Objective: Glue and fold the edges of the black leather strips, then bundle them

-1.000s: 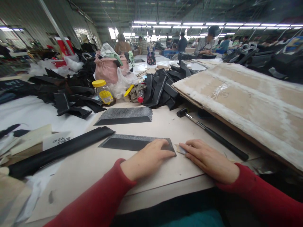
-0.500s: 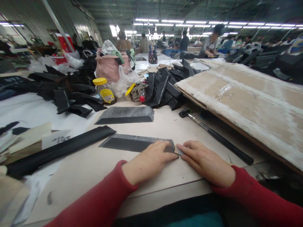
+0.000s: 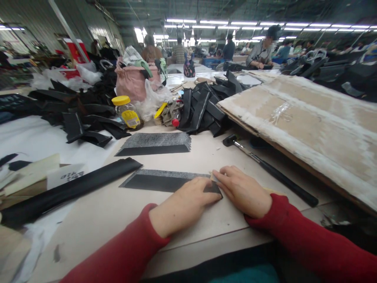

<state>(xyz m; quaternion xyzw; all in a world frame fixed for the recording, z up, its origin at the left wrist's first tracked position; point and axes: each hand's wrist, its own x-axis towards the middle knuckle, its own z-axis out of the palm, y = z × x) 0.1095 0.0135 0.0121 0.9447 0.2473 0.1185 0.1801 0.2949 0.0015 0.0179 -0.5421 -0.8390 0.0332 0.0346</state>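
A long black strip (image 3: 156, 183) with a speckled grey band along its far edge lies flat in front of me. My left hand (image 3: 188, 202) rests on its right end, thumb and fingers holding that end against the board. Close beside it, my right hand (image 3: 240, 188) has its fingers together at the strip's far right corner. They pinch a small, thin, pale piece (image 3: 213, 177), mostly hidden by the fingers. Behind the strip lies a fanned stack of similar strips (image 3: 156, 143), overlapping with their grey bands showing.
A black-handled hammer (image 3: 271, 171) lies at right, beside a large raised board (image 3: 306, 114). A long black roll (image 3: 73, 186) lies at left. Farther back are a yellow-lidded jar (image 3: 128, 114), a pink bag (image 3: 132, 84) and piled black pieces (image 3: 203, 104). A co-worker (image 3: 260, 53) stands beyond.
My right hand has shifted left and slightly away from me, its fingertips now at the strip's far corner. My left hand stays on the strip's right end, whose near corner now shows more.
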